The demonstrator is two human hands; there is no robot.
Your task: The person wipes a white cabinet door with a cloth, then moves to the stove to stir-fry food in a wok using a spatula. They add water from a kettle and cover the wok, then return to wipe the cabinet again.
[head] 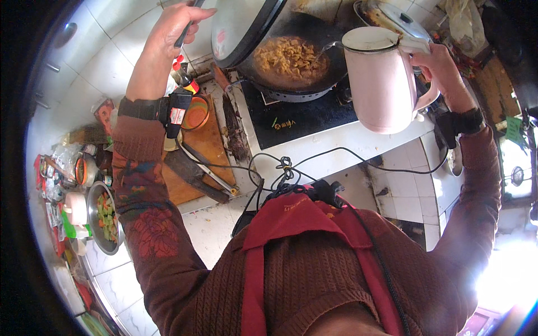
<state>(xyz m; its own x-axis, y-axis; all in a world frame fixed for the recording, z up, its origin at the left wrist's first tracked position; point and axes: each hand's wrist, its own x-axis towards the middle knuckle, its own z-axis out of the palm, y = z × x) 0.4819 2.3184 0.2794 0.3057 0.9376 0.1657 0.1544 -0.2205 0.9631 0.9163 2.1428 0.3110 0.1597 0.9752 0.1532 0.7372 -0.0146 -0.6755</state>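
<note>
My left hand (178, 27) grips a dark, narrow handle at the upper left, beside a tilted pan with a dark rim and a pale inside (239, 29); whether the handle belongs to it I cannot tell. My right hand (437, 71) is closed around the handle of a pale pink electric kettle (378, 84), its white lid shut. The kettle is at the right of a dark wok (332, 35) on a stove. Brown pieces of food (292, 59) lie in liquid in the wok. Clear liquid shows between the kettle's spout side and the food.
A black cooktop (302, 119) lies under the wok. On a wooden cutting board (218, 151) at the left are a cleaver (193, 172) and an orange bowl (196, 112). Sauce bottles (183, 77) stand behind. A metal bowl of cut vegetables (107, 218) is farther left. Black cables (344, 148) loop between my wrists.
</note>
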